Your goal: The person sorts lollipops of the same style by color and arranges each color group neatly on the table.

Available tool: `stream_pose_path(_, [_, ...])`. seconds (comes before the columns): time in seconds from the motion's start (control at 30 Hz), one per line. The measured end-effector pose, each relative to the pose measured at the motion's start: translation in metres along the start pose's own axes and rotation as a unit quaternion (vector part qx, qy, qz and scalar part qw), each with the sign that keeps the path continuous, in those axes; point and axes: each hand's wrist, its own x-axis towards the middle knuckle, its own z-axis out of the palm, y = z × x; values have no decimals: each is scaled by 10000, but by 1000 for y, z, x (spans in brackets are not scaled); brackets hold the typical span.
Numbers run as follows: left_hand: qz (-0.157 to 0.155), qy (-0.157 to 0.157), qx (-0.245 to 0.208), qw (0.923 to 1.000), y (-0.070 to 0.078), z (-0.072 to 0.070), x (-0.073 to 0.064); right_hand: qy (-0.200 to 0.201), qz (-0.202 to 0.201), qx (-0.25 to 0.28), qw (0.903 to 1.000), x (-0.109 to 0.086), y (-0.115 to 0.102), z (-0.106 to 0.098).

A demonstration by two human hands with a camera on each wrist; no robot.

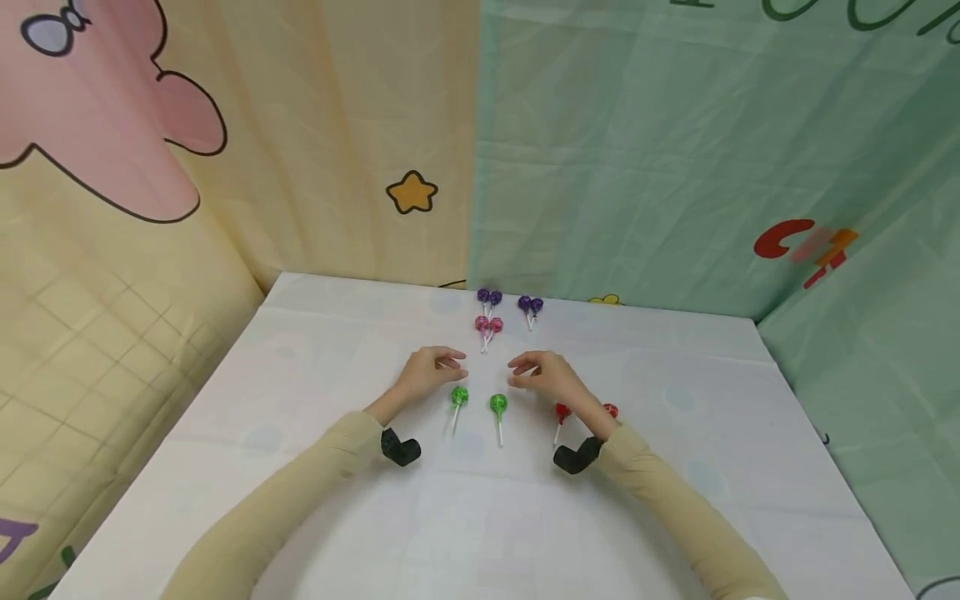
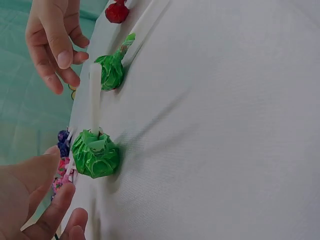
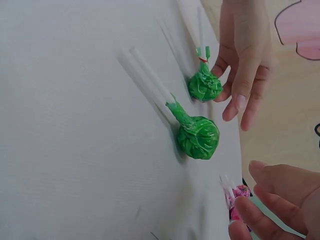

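Observation:
Two green lollipops lie on the white table, sticks toward the person: the left one (image 1: 460,396) and the right one (image 1: 498,403). My left hand (image 1: 430,372) hovers just behind the left green lollipop, fingers loosely bent around nothing. Facing it, my right hand (image 1: 550,374) is held beyond the right green lollipop, thumb and fingers apart. In the left wrist view the near green lollipop (image 2: 96,157) is beside the left fingertips, without contact in their grasp. The right wrist view shows the right green lollipop (image 3: 198,138) on the cloth, with the right hand (image 3: 280,205) holding nothing.
Two red lollipops (image 1: 562,411) lie by the right forearm, which partly covers them. Farther back are two crossed pink lollipops (image 1: 482,323), a purple pair (image 1: 483,296) behind them and another purple pair (image 1: 530,305) to the right. Printed curtains (image 1: 600,167) hang behind the table (image 1: 465,533).

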Motion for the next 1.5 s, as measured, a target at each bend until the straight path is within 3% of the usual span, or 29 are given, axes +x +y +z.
stream_pose_path(0.3, [37,-349,-33,9994,-1,2,-12,-164,-102,213,9996,-13,-1,14])
stream_pose_path(0.47, [109,-651,146,9977,-1,1,-15,-193,-75,230,9995,-13,-2,19])
stream_pose_path(0.9, [251,-1030,415,9935,-4,-2,-17,-348,27,37,9994,-10,-8,29])
stream_pose_path(1.1, [397,-826,628,9938,-4,2,-22,-342,128,-13,9993,-11,-8,33])
stream_pose_path(1.5, [214,-286,1220,9919,1,9,-29,-187,139,-176,9996,-12,-10,37])
